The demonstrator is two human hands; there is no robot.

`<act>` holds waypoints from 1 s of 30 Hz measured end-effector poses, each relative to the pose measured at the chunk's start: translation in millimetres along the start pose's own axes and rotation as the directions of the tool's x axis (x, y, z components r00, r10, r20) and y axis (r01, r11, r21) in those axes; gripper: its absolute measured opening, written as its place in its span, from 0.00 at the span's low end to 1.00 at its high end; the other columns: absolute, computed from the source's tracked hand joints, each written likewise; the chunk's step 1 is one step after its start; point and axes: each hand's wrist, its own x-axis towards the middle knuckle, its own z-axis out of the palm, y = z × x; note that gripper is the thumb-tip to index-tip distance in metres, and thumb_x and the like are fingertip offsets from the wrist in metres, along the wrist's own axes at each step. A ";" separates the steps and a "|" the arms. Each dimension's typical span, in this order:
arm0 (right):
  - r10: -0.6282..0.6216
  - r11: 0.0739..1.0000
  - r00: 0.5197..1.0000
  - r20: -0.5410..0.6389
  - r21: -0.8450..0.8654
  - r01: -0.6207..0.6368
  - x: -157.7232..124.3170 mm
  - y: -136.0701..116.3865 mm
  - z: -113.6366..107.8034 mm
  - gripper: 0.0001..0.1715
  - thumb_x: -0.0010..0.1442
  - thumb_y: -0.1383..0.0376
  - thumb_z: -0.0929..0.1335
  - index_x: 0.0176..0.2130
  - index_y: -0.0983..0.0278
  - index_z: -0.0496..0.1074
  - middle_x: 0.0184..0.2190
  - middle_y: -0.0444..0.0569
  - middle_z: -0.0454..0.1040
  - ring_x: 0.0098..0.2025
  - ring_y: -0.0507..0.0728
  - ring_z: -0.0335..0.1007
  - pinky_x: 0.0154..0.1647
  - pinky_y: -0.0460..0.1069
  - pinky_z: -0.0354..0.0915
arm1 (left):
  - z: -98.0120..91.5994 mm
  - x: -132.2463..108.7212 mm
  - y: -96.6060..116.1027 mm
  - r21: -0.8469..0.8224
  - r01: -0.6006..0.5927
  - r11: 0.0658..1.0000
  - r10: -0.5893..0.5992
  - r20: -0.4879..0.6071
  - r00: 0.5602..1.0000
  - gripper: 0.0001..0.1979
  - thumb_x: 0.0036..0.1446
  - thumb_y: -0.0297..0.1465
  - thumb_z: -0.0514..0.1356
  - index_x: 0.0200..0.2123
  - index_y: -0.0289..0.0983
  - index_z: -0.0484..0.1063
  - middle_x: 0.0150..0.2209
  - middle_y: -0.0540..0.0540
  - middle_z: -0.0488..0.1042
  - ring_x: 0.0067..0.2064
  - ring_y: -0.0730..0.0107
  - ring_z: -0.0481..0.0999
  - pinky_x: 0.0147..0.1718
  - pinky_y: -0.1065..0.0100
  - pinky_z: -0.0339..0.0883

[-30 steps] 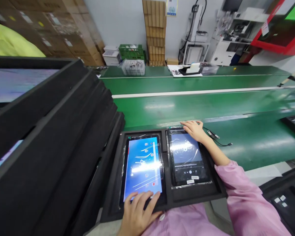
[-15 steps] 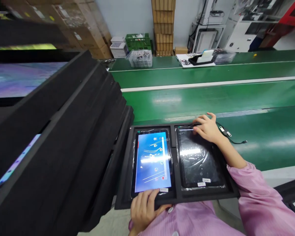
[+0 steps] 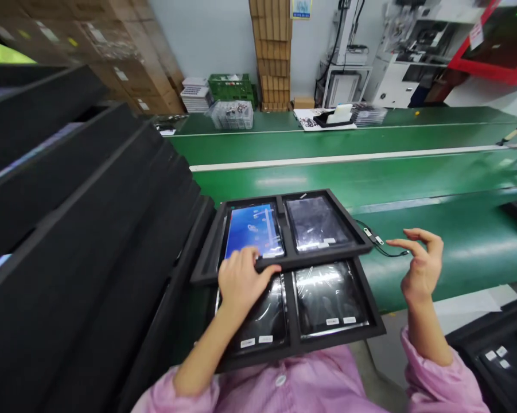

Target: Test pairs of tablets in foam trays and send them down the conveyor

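Observation:
My left hand (image 3: 241,281) grips the near edge of an upper black foam tray (image 3: 322,256), which is raised and shifted forward. In it lie a tablet with a lit blue screen (image 3: 252,229) and a dark tablet (image 3: 318,223), both in clear film. Below and nearer to me, a lower black tray (image 3: 376,330) shows two dark tablets with white labels, partly covered by the upper tray and my left arm. To the right of the trays, my right hand (image 3: 422,264) is in the air with fingers apart, holding nothing, near a black cable (image 3: 391,253).
A tall stack of black foam trays (image 3: 112,229) leans at the left. The green conveyor (image 3: 434,229) runs across, with clear plastic trays (image 3: 234,115) along its far side. Another black tray (image 3: 494,355) is at the lower right, and cartons stand behind.
The upper tray has moved forward and up, uncovering the lower tray. My left hand has moved forward with its edge. My right hand has left the dark tablet and swung out to the right.

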 end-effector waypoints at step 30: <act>0.282 0.872 0.701 0.656 -0.479 0.098 74.1 71.4 192.6 0.26 0.66 0.48 0.62 0.60 0.48 0.71 0.65 0.59 0.57 0.62 0.73 0.52 0.57 0.69 0.54 | 2.1 -92.6 -46.3 -0.143 -0.206 0.968 0.173 -0.211 0.962 0.08 0.67 0.34 0.54 0.41 0.43 0.73 0.37 0.49 0.79 0.39 0.67 0.79 0.41 0.65 0.68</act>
